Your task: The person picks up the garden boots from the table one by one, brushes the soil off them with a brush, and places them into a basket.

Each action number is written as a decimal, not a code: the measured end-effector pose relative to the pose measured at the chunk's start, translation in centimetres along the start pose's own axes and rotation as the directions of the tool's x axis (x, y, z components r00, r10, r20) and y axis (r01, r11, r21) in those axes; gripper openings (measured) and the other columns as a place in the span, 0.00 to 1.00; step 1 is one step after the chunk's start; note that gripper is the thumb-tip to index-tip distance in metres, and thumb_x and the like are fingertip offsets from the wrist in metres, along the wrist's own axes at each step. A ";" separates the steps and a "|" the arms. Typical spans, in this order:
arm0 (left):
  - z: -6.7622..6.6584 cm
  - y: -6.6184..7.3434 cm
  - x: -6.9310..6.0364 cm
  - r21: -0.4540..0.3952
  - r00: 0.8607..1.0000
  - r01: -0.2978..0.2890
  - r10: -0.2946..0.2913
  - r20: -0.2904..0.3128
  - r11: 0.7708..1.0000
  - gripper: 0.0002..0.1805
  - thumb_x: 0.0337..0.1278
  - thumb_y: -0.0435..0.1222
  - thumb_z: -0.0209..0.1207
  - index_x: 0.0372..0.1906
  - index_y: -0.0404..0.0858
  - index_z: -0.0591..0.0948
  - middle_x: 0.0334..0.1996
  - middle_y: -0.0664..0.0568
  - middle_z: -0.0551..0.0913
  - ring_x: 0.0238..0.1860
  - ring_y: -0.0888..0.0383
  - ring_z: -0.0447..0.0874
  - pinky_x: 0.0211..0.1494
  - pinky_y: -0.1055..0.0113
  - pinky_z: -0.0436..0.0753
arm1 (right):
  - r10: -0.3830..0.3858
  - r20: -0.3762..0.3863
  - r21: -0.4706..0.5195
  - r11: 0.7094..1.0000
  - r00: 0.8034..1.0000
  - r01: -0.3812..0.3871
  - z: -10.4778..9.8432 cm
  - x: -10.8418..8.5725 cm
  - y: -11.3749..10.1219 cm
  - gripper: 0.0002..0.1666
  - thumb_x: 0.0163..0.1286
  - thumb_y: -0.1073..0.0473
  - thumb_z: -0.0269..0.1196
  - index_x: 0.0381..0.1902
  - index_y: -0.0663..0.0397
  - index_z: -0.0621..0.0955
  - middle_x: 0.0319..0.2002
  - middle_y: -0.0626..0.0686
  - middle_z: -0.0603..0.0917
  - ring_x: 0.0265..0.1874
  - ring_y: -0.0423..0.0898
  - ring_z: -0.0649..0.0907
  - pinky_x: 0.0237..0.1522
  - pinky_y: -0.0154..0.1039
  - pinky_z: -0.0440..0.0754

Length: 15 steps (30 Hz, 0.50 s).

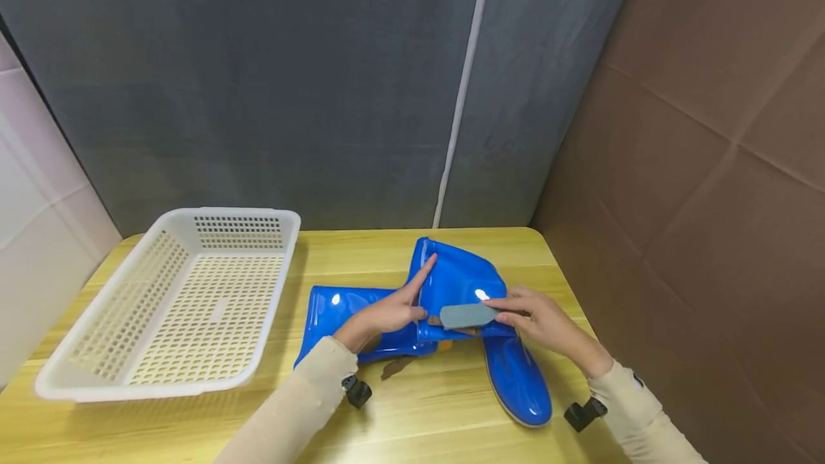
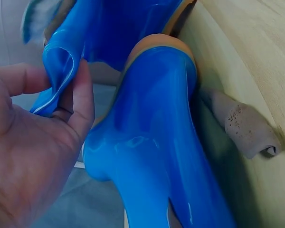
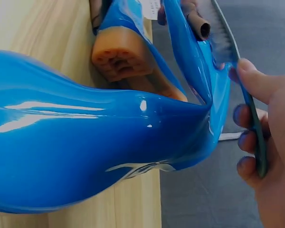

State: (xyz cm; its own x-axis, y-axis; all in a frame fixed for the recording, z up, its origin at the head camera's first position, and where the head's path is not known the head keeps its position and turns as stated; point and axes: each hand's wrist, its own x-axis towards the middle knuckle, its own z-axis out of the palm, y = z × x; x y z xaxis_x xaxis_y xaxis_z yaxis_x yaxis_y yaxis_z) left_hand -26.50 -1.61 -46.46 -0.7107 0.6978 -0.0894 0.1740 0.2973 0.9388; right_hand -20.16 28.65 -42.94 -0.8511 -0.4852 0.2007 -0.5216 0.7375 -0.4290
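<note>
The left hand (image 1: 389, 312) is pinching the top edge of one blue boot (image 1: 460, 278), and the right hand (image 1: 538, 317) is gripping a brush (image 1: 467, 316) by its handle. This boot is occupying the table's right half, partly overlapping the second boot (image 1: 344, 310). Its glossy shaft is folding, so I am judging it soft, rather light, slippery, hardly fragile; the foot is probably offering a firmer hold. The wooden table (image 1: 357, 256) is bearing also a white basket (image 1: 276, 321); behind, dark cloth (image 1: 290, 92) is hanging.
</note>
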 end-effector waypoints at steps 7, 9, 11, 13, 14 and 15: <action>0.0 0.1 0.0 0.015 0.999 -0.044 0.044 0.018 0.999 0.52 0.68 0.29 0.47 0.74 0.73 0.29 0.81 0.53 0.27 0.82 0.42 0.32 0.77 0.31 0.45 | 0.052 -0.103 -0.095 0.994 0.993 -0.062 -0.1 1.3 0.2 0.21 0.71 0.50 0.61 0.61 0.36 0.82 0.28 0.40 0.72 0.28 0.35 0.68 0.30 0.29 0.69; 0.1 0.1 0.0 0.015 0.999 -0.040 0.040 0.014 0.999 0.50 0.70 0.30 0.46 0.75 0.73 0.29 0.81 0.53 0.27 0.82 0.42 0.31 0.77 0.31 0.43 | 0.059 -0.097 -0.144 0.987 0.994 -0.073 0.1 1.3 0.1 0.20 0.70 0.49 0.62 0.60 0.35 0.82 0.28 0.40 0.73 0.29 0.35 0.68 0.30 0.28 0.69; 0.1 0.0 0.0 0.017 0.999 -0.036 0.036 0.006 0.999 0.48 0.71 0.30 0.44 0.75 0.72 0.29 0.81 0.52 0.27 0.82 0.41 0.31 0.77 0.30 0.42 | 0.062 -0.078 -0.173 0.982 0.995 -0.075 0.3 1.2 -0.1 0.20 0.70 0.49 0.62 0.60 0.34 0.82 0.30 0.40 0.75 0.30 0.35 0.69 0.31 0.28 0.70; 0.1 0.1 0.0 0.025 0.999 -0.035 0.035 0.001 0.999 0.47 0.73 0.31 0.43 0.75 0.72 0.29 0.81 0.51 0.26 0.82 0.40 0.30 0.77 0.30 0.42 | 0.058 -0.070 -0.194 0.979 0.996 -0.070 0.6 0.9 -0.2 0.21 0.70 0.48 0.62 0.60 0.33 0.82 0.33 0.40 0.78 0.32 0.35 0.71 0.33 0.28 0.71; 0.1 0.1 0.0 0.034 0.999 -0.037 0.037 -0.003 0.999 0.46 0.74 0.32 0.43 0.75 0.71 0.29 0.81 0.51 0.26 0.81 0.40 0.30 0.77 0.30 0.42 | 0.060 -0.067 -0.191 0.979 0.996 -0.072 0.7 0.8 -0.3 0.21 0.70 0.48 0.62 0.60 0.32 0.81 0.33 0.40 0.78 0.33 0.35 0.71 0.33 0.28 0.72; 0.1 0.2 0.0 0.038 0.999 -0.038 0.038 -0.006 0.999 0.46 0.74 0.32 0.42 0.75 0.71 0.29 0.81 0.51 0.26 0.81 0.40 0.30 0.77 0.30 0.42 | 0.059 -0.066 -0.190 0.979 0.996 -0.071 0.8 0.7 -0.5 0.21 0.70 0.48 0.62 0.61 0.32 0.81 0.34 0.39 0.79 0.33 0.34 0.71 0.34 0.28 0.72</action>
State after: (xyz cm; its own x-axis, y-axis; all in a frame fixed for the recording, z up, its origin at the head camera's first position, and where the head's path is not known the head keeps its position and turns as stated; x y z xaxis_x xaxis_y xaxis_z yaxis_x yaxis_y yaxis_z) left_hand -26.40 -1.48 -46.34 -0.7079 0.7044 -0.0517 0.2265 0.2957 0.9280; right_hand -20.48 27.56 -43.34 -0.8827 -0.4086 0.2322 -0.4618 0.8459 -0.2669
